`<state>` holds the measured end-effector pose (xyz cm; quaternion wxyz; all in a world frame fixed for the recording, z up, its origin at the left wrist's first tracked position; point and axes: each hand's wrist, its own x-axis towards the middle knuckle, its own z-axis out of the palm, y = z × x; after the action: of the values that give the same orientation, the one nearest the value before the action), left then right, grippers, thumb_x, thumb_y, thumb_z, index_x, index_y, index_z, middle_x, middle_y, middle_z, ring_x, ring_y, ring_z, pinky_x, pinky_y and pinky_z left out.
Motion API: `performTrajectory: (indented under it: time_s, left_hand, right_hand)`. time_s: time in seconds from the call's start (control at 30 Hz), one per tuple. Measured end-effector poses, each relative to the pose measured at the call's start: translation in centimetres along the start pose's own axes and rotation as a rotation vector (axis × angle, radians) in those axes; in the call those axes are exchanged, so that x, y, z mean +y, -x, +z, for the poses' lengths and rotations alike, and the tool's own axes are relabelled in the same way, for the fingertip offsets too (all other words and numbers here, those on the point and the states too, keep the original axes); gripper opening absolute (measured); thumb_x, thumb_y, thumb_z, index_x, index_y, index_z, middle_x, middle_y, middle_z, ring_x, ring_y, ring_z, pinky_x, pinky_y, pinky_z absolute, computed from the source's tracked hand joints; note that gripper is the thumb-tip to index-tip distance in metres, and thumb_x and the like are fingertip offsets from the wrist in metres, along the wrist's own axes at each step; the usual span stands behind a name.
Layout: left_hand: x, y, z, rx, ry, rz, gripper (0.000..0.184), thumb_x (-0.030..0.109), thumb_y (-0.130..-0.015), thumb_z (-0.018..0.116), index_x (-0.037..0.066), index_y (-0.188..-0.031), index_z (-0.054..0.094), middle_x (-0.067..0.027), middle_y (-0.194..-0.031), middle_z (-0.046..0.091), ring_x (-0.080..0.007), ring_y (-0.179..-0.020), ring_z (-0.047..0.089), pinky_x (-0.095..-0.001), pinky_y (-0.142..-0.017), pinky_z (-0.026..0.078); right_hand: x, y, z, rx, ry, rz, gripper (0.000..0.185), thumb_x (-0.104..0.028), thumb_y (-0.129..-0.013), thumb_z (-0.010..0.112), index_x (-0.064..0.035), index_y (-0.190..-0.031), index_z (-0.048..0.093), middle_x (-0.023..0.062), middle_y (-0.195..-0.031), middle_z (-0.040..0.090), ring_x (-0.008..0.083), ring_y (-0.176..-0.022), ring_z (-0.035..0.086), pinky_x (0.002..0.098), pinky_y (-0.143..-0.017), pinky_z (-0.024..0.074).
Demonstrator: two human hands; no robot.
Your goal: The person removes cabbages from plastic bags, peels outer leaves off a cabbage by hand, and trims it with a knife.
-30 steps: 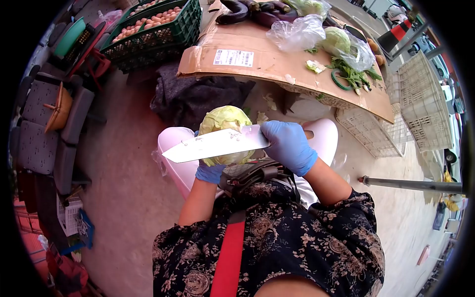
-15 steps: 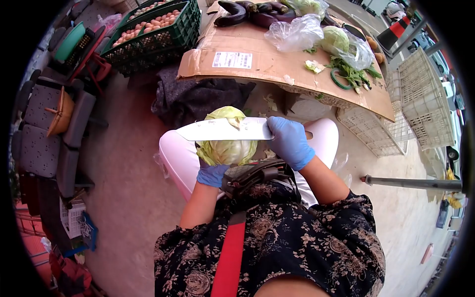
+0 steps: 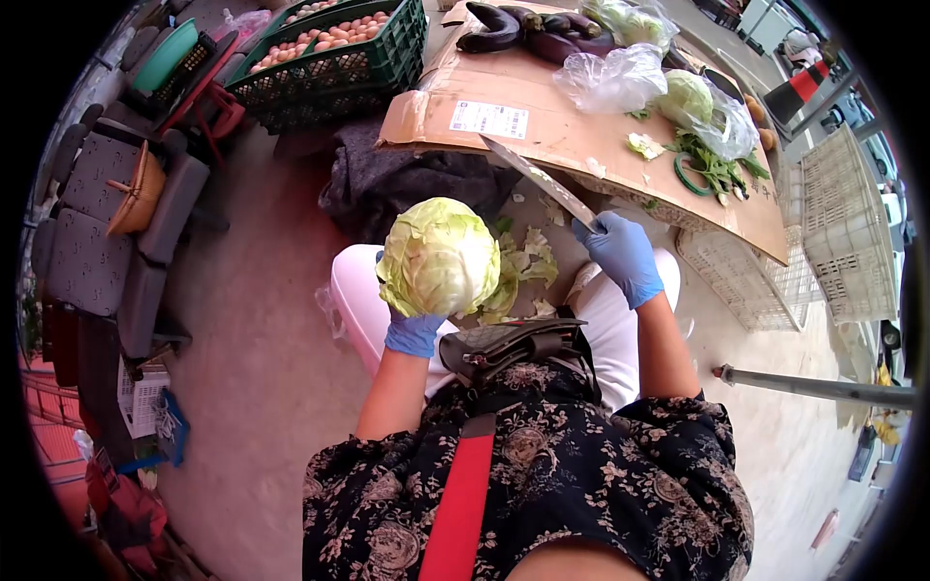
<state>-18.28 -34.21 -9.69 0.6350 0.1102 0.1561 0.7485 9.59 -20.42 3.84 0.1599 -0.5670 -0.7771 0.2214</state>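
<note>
A round, pale green cabbage point(image 3: 441, 257) rests in my left hand point(image 3: 414, 332), which wears a blue glove and grips it from below; most of its fingers are hidden behind the cabbage. My right hand point(image 3: 625, 259), also gloved in blue, is closed around the handle of a large knife point(image 3: 542, 181). The blade points up and to the left, apart from the cabbage, with its tip near the cardboard edge. Loose cabbage leaves point(image 3: 523, 269) lie low between my knees, just right of the cabbage.
Cardboard point(image 3: 436, 111) covers the table ahead, bearing eggplants point(image 3: 489, 27), another cabbage point(image 3: 688, 97), plastic bags and green trimmings. A green crate point(image 3: 334, 77) of eggs stands at upper left. White crates point(image 3: 848, 223) stand at right, near a metal pole point(image 3: 814, 385). Grey chairs point(image 3: 102, 218) line the left.
The knife has swung away from the cabbage, up and to the right, its blade now slanted. The cabbage is in full view, and loose leaves show beside it. The view has shifted slightly.
</note>
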Motion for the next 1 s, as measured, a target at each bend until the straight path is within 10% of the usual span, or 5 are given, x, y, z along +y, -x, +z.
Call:
performTrajectory:
  time_s: [0.17,0.43,0.53,0.9,1.0]
  left_hand:
    - [1.7,0.7,6.1,-0.330,0.268,-0.058,0.060,0.052,-0.094,0.037,0.014,-0.140,0.040,-0.0077,-0.141,0.045,-0.0284,-0.128,0.044,-0.0476,-0.109,0.034]
    - [1.9,0.3,4.2,0.058,0.105,0.002,0.062,0.052,-0.093,0.038,0.010,-0.138,0.044,-0.0118,-0.141,0.046,-0.0346,-0.129,0.043,-0.0525,-0.109,0.031]
    - [1.9,0.1,4.6,-0.263,0.203,-0.026,0.053,0.041,-0.096,0.039,0.013,-0.141,0.039,-0.0085,-0.144,0.042,-0.0291,-0.134,0.037,-0.0493,-0.113,0.026]
    - [0.2,-0.1,4.4,-0.182,0.169,-0.071,0.053,0.041,-0.097,0.037,0.014,-0.143,0.034,-0.0081,-0.147,0.037,-0.0285,-0.135,0.036,-0.0494,-0.113,0.026]
    - [-0.4,0.0,5.5,-0.192,0.178,-0.100,0.059,0.050,-0.094,0.038,0.013,-0.140,0.040,-0.0099,-0.143,0.042,-0.0305,-0.132,0.039,-0.0515,-0.110,0.031]
  right_hand:
    - [3.2,-4.5,-5.6,0.154,0.304,0.062,0.043,-0.047,-0.078,0.067,-0.0040,-0.081,0.065,0.0199,-0.082,0.067,0.0375,-0.079,0.065,0.0451,-0.069,0.0500]
    - [15.8,-6.4,-10.6,0.307,0.367,0.407,0.052,-0.045,-0.074,0.067,0.0025,-0.095,0.068,0.0284,-0.090,0.065,0.0413,-0.086,0.065,0.0438,-0.076,0.0512]
    - [17.9,-5.5,-11.1,0.327,0.327,0.509,0.045,-0.039,-0.077,0.062,-0.0002,-0.098,0.069,0.0264,-0.095,0.065,0.0401,-0.090,0.065,0.0451,-0.078,0.0518]
    - [19.9,-14.0,-7.1,0.301,0.411,0.317,0.043,-0.039,-0.076,0.063,0.0004,-0.090,0.071,0.0275,-0.090,0.066,0.0409,-0.087,0.065,0.0452,-0.081,0.0517]
    - [15.1,-14.1,-7.7,0.433,0.772,0.242,0.035,-0.038,-0.075,0.070,-0.0078,-0.091,0.071,0.0155,-0.088,0.067,0.0296,-0.085,0.064,0.0409,-0.073,0.0511]
